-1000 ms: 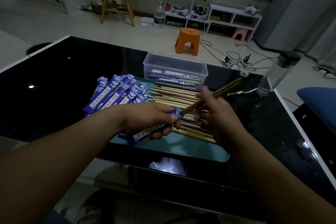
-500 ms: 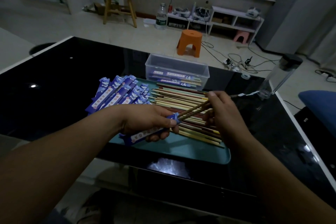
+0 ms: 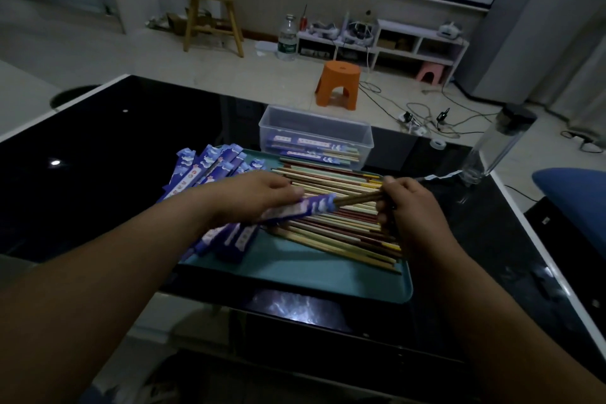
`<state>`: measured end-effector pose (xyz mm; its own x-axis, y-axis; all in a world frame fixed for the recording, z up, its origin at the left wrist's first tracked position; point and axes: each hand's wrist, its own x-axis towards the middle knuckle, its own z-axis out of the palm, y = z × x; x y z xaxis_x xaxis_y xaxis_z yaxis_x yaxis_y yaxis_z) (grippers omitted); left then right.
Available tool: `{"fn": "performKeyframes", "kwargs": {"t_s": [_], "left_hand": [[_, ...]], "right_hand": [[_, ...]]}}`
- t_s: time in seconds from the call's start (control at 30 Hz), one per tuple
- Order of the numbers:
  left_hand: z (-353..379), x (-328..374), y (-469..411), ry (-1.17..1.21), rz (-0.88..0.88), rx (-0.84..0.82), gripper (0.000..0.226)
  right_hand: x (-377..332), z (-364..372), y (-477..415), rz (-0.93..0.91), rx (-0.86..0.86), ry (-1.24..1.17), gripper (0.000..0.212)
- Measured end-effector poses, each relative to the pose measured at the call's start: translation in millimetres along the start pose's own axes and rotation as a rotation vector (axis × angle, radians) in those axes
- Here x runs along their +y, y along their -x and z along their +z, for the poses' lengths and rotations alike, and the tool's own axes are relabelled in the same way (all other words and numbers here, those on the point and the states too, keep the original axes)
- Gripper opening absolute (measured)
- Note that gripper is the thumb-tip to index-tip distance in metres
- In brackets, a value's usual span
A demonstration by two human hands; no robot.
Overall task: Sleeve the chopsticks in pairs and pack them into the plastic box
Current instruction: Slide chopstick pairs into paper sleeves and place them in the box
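Head view: a blue paper sleeve [image 3: 301, 208] is gripped in the left hand [image 3: 259, 193] over the teal tray [image 3: 295, 275]. A brown chopstick pair [image 3: 357, 198] is pinched by the right hand [image 3: 406, 203], tips tucked into the sleeve mouth. The pair looks light, stiff, kinda slick, so it's probably best held near the back end. The sleeve's flimsy and shouldn't be squeezed flat. The plastic box [image 3: 314, 126] is parked just behind the tray.
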<state>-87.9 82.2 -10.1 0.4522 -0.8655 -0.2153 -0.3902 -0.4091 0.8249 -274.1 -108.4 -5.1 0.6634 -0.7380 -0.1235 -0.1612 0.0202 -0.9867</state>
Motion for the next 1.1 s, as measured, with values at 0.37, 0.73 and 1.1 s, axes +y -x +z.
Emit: {"fn": "performKeyframes", "kwargs": {"t_s": [0.37,0.73,1.1], "left_hand": [[-2.5,-5.7,-4.8,0.373,0.017,0.170,0.031],[-21.5,-9.0,-16.6,0.162,0.071,0.628,0.026],[-41.3,-16.8,-32.0,0.221,0.105,0.638,0.045]], "right_hand": [[0.9,-11.5,-9.9,0.098,0.075,-0.282,0.024],[8.7,-7.3,-34.3,0.125,0.103,-0.173,0.017],[-46.4,31.4,-149.5,-0.002,0.255,-0.138,0.018]]}}
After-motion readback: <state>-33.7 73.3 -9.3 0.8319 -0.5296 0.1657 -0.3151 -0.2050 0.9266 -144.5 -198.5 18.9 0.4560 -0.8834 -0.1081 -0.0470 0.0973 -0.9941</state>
